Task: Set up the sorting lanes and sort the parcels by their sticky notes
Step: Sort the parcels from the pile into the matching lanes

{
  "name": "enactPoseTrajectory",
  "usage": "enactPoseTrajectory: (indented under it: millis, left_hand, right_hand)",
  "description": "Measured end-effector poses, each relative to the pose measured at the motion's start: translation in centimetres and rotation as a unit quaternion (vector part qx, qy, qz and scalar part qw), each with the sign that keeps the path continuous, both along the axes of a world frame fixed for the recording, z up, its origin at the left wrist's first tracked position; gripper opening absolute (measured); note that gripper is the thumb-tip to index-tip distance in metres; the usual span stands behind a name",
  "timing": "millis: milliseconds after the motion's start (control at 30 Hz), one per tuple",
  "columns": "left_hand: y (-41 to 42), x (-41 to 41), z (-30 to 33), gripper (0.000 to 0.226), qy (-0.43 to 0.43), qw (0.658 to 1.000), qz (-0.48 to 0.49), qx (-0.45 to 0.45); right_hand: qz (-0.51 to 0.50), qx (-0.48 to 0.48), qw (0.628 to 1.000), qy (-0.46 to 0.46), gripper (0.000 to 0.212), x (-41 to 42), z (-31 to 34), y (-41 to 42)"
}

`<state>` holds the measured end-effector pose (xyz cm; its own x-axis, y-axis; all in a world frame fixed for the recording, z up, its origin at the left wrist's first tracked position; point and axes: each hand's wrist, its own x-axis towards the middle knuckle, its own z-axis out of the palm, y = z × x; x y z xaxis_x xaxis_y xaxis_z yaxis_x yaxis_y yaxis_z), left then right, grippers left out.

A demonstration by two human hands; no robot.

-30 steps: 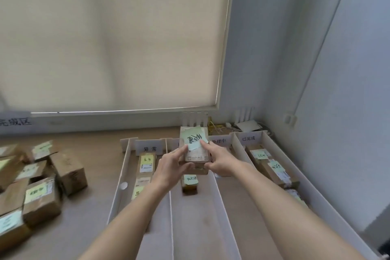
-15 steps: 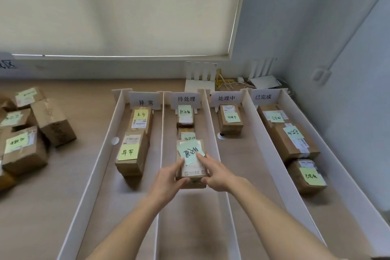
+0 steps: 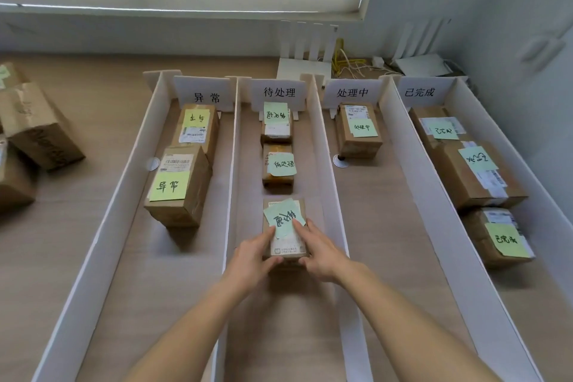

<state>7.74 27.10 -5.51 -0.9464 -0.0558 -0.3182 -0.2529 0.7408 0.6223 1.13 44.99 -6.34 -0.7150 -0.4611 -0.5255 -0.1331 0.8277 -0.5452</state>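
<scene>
A small parcel [image 3: 283, 228] is gripped at its near end by both hands, the left hand [image 3: 252, 253] curled round its left side and the right hand [image 3: 319, 253] round its right, each with a thumb laid on top beside the green sticky note [image 3: 283, 217]. Compared with a second ago, when it was held up at the far end of the lanes, the parcel has been brought down and nearer, and now sits low in the second lane [image 3: 248, 288] from the left, behind the sign 待处理 [image 3: 279, 92]. Whether it rests on the bench [image 3: 93, 102] cannot be told, as its base is hidden by the hands. Two other parcels [image 3: 277, 164] lie farther along the same lane. Two parcels are seen in the left lane, one in the third, and three in the right lane. At the left edge, unsorted parcels [image 3: 37, 130] are cut off by the frame. The note's handwriting is hard to read.
</scene>
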Motion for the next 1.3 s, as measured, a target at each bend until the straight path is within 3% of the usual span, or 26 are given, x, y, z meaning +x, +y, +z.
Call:
enactPoseTrajectory:
  millis: [667, 1300]
  left_hand:
    - [-1.6, -7.4, -2.5, 0.073, 0.035, 0.996, 0.079, 0.030]
    - [-2.0, -7.9, -1.5, 0.080, 0.005, 0.999, 0.047, 0.004]
  right_hand:
    - [0.004, -0.001, 0.999, 0.037, 0.090, -7.4, -3.0, -2.8]
    - [0.007, 0.044, 0.998, 0.049, 0.092, -7.3, -0.5, -3.4]
